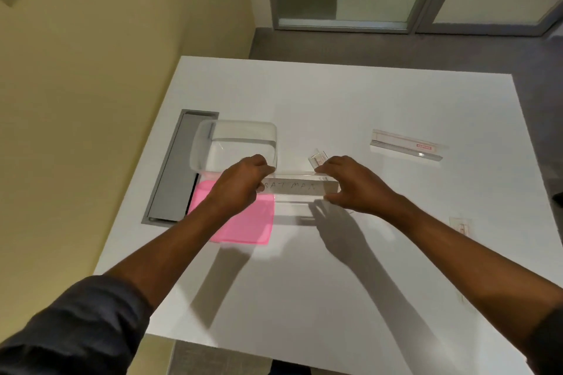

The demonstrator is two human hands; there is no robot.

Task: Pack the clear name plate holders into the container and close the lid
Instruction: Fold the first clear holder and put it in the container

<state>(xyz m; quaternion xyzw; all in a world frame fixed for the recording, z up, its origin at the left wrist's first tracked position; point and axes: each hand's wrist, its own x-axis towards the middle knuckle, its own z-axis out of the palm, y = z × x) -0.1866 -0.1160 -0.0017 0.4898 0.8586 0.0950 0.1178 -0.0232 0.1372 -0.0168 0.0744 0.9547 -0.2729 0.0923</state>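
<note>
Left hand [240,183]: I see it gripping the name plate holder [300,186] by its left end.
Right hand [355,184]: pinching the other end.
Container [234,144]: just beyond my left hand.

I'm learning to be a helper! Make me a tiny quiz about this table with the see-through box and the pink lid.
1. True or false: the pink flat plastic lid is already on the clear plastic container.
2. How many hands hold the clear name plate holder with handwritten letters?
3. Where does another long clear name plate holder with a red label lie: A) inside the container, B) on the white table to the right?

Key: 1 false, it lies on the table beside the container. 2 two, left hand and right hand, one at each end. 3 B.
</note>
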